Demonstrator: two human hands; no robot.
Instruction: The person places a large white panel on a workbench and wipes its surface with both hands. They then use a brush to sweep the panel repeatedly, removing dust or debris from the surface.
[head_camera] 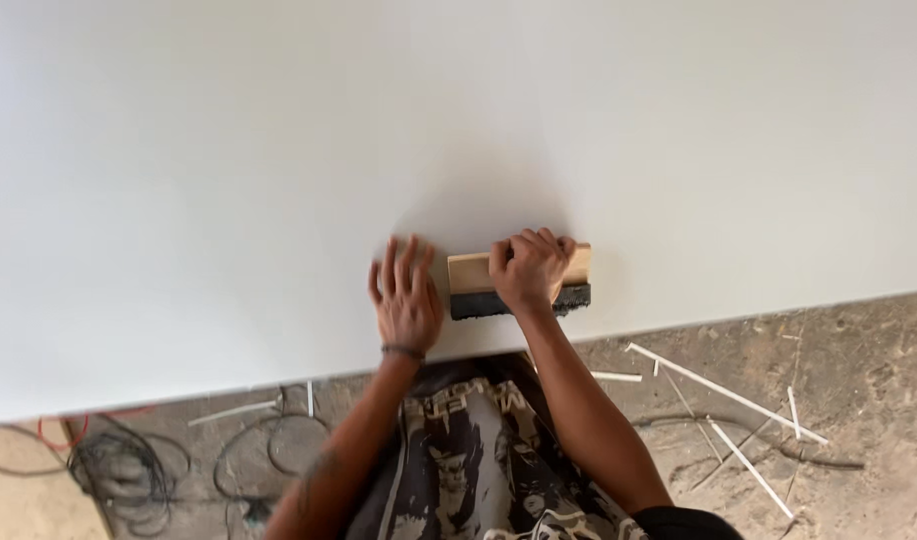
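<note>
Sanding is the step here, by the look of it: the wooden sanding block (519, 283), pale wood on top with a dark abrasive pad along its near edge, sits flat on the big white panel (229, 200), close to the panel's near edge. The right hand (529, 268) is clenched over the top of the block, fingers curled around the far side. Just to its left, the left hand (407, 295) is released, palm down and fingers spread on the panel, almost touching the block's end, with a dark wristband (403, 351) on that wrist.

My guess is any stroke needs even pressure and the block kept flat, since it's near the edge and could tip off it.

Below the hands there's the rough concrete floor (859, 380), thin white strips (724, 395) scattered right of the right arm, and tangled cables (129, 465) left of the left arm.
</note>
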